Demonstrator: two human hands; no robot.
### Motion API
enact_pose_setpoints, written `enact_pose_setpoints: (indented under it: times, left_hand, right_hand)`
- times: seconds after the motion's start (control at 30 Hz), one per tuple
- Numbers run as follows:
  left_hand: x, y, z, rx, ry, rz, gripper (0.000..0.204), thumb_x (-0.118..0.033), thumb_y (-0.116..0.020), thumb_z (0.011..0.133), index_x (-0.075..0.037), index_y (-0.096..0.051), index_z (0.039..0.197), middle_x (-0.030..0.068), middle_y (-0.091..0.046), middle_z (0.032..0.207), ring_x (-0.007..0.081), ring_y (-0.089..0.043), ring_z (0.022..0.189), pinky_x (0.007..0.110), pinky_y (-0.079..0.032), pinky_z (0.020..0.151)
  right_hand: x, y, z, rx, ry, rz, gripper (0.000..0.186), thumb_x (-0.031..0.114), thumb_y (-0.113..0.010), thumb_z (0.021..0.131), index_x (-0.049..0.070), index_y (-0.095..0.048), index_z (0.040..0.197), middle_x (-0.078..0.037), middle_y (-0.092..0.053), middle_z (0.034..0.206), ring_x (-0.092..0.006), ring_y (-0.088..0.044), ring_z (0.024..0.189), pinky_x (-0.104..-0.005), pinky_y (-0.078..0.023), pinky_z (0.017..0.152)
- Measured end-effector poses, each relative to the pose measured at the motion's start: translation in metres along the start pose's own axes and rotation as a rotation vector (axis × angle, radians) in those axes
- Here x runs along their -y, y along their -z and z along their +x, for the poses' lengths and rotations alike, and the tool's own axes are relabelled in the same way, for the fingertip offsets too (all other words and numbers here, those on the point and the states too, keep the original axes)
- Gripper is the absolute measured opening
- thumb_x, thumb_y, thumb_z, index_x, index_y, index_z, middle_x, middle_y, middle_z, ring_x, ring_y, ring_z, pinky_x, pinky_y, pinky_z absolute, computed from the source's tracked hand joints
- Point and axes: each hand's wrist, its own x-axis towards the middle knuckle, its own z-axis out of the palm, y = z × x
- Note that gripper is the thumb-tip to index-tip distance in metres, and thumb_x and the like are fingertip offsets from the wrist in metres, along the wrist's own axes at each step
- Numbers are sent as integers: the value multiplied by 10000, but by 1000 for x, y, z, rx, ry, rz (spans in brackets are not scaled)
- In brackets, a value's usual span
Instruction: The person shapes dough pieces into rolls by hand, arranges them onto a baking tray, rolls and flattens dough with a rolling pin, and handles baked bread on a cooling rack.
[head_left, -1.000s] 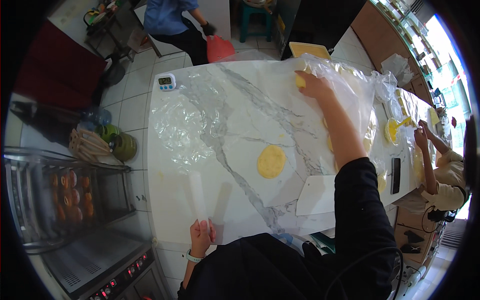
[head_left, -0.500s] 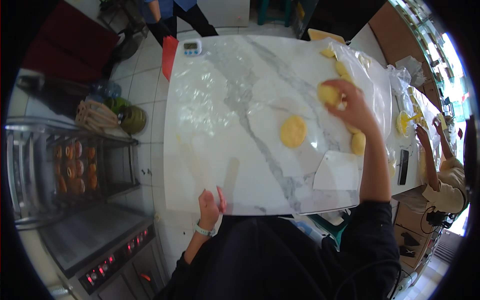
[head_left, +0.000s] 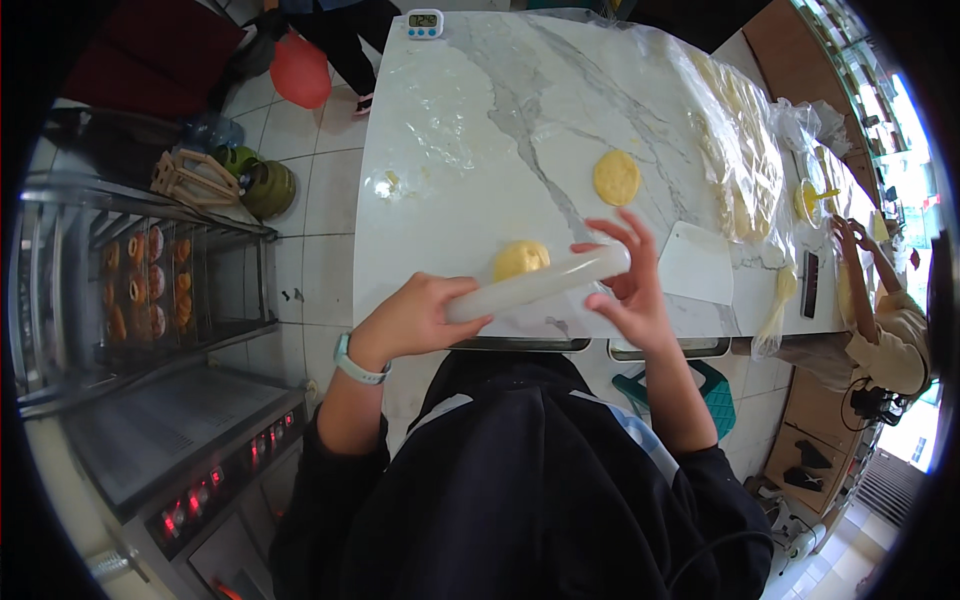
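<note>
My left hand (head_left: 405, 318) is wrapped round one end of a white rolling pin (head_left: 540, 281), held slantwise above the table's near edge. Around the pin's other end, my right hand (head_left: 634, 290) has its fingers spread and curved; they do not grip it. Just beyond the pin, partly covered by it, lies a yellow ball of dough (head_left: 521, 257). Farther off to the right, a flattened yellow dough round (head_left: 617, 178) rests on the marbled tabletop (head_left: 450, 210).
Clear plastic sheeting (head_left: 735, 140) covers dough on the right, beside a flat white sheet (head_left: 696, 262). A timer (head_left: 424, 24) sits at the far left corner. Left stand a rack of baked goods (head_left: 150, 280) and gas cylinders (head_left: 267, 188). A co-worker (head_left: 890, 340) works at right.
My right hand has let go of the dough ball, which now lies near the front edge. My left hand has taken up the rolling pin. The plastic now covers the dough pieces at right.
</note>
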Motion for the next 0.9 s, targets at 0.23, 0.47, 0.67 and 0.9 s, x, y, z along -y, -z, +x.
enact_pose_setpoints:
  times: [0.23, 0.47, 0.67, 0.9]
  left_hand:
    - [36, -27, 20, -258, -98, 608, 340, -357, -715, 756, -58, -620, 888, 95, -571, 732, 259, -562, 692, 382, -431, 586]
    - [93, -34, 66, -539, -122, 859, 291, -340, -565, 879, -57, -586, 815, 85, -575, 749, 280, -561, 718, 402, -441, 581]
    - [77, -11, 84, -339, 26, 558, 340, -280, -500, 905, -33, -518, 672, 130, -576, 692, 331, -587, 672, 429, -482, 603]
    - [75, -28, 62, -335, -131, 704, 251, -260, -538, 858, -42, -533, 983, 128, -557, 941, 302, -543, 931, 433, -433, 768]
  right_hand:
    - [-50, 29, 0, 107, -19, -716, 248, 116, -745, 750, 61, -682, 983, -107, -645, 972, -246, -609, 919, -317, -483, 805]
    - [-110, 27, 54, -144, 390, -1167, 140, 157, -582, 890, 36, -639, 846, -114, -604, 811, -315, -569, 757, -393, -451, 640]
    - [-96, 26, 51, -248, 127, -932, 267, 214, -568, 909, 4, -579, 744, -159, -578, 674, -346, -563, 677, -421, -437, 611]
    - [-68, 30, 40, -65, 249, -1264, 225, 235, -583, 887, 69, -607, 1037, -110, -598, 1051, -288, -557, 952, -407, -392, 843]
